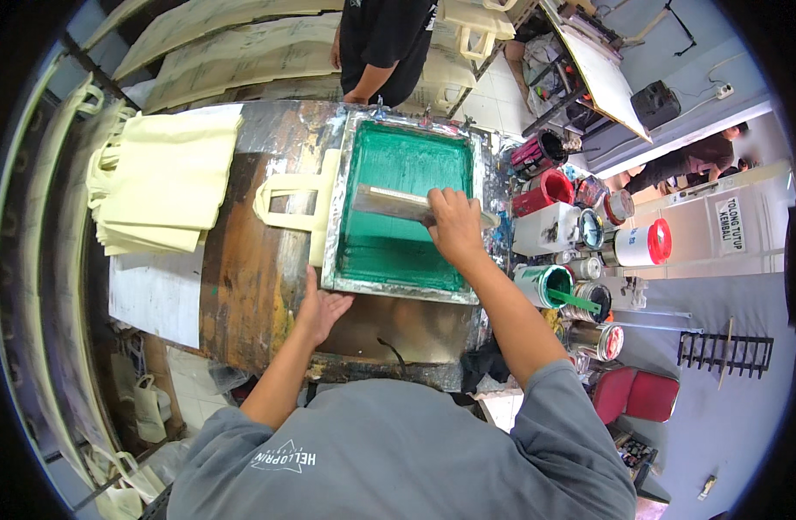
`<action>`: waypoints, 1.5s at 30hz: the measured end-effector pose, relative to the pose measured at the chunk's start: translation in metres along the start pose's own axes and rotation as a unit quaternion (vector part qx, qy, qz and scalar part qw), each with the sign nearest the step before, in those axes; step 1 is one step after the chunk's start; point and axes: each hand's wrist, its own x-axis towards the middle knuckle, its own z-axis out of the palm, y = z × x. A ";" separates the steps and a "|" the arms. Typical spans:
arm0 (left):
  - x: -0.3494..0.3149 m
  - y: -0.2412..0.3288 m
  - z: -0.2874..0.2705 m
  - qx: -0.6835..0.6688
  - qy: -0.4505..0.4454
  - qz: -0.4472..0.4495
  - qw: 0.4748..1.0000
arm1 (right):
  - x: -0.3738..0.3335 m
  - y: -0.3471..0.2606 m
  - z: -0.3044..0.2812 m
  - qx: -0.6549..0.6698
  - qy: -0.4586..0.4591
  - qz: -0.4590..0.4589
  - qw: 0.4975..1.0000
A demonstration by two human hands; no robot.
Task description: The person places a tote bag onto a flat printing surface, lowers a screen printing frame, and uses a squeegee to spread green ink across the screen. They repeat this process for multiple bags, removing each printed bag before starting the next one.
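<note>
A screen-printing frame (398, 291) lies on the table, its mesh coated with green ink (398, 251). My right hand (455, 227) is closed around a squeegee (388, 203) that rests across the inked mesh. At the frame's near left corner is my left hand (322, 310), its fingers apart and palm turned partly up; it holds nothing and its thumb is by the frame's edge. A cream tote bag (326, 201) lies partly under the frame, its handle sticking out to the left. The frame hides the rest of the bag.
Stacked cream bags (168, 173) lie at the table's left. Ink tubs, among them a red-lidded white tub (636, 246) and a green-stained tub (537, 284), crowd the right side. Across the table stands another person (385, 43). Drying racks (242, 54) hold more bags.
</note>
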 end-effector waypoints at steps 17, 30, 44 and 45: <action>0.184 0.256 0.220 0.607 0.039 0.718 0.338 | 0.187 0.099 0.127 -0.112 0.081 -0.011 0.990; 0.260 0.252 0.220 0.748 0.082 0.540 0.378 | 0.176 0.161 0.100 -0.092 -0.004 0.019 0.996; 0.185 0.166 0.155 0.710 0.085 0.606 0.348 | 0.063 0.096 0.081 -0.085 -0.051 0.019 0.995; 0.177 0.159 0.151 0.712 0.082 0.604 0.349 | 0.053 0.089 0.080 -0.086 -0.058 0.022 0.994</action>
